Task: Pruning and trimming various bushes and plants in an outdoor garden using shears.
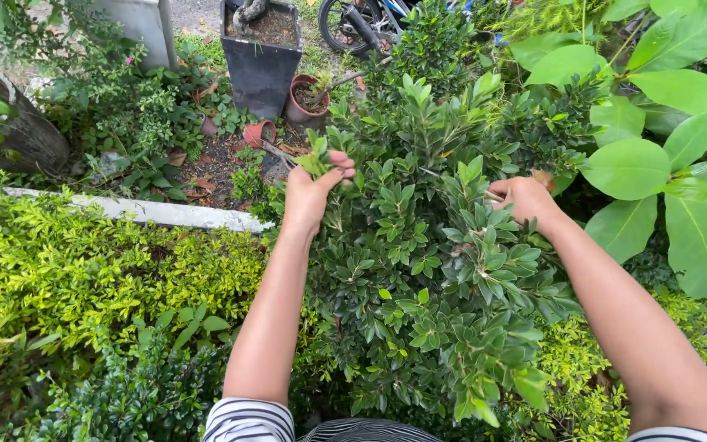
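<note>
The left hand [311, 190] pinches a sprig of small glossy green leaves [314, 160] at the top of the dense, dark-green, oval-leaved shrub [419, 278], its fingers [339, 166] closed around the shoot, apparently to hold it clear of the rest. The right hand [525, 196] is pushed among the stiff, leathery foliage; whether its fingers are curled around anything, I cannot tell. Beyond the left fingers stand a tall square dark planter [260, 57] and a round terracotta pot [306, 100].

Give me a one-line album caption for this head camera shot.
Left hand pinching a leafy sprig atop a dark green shrub, right hand reaching into its foliage, clay pots beyond.
</note>
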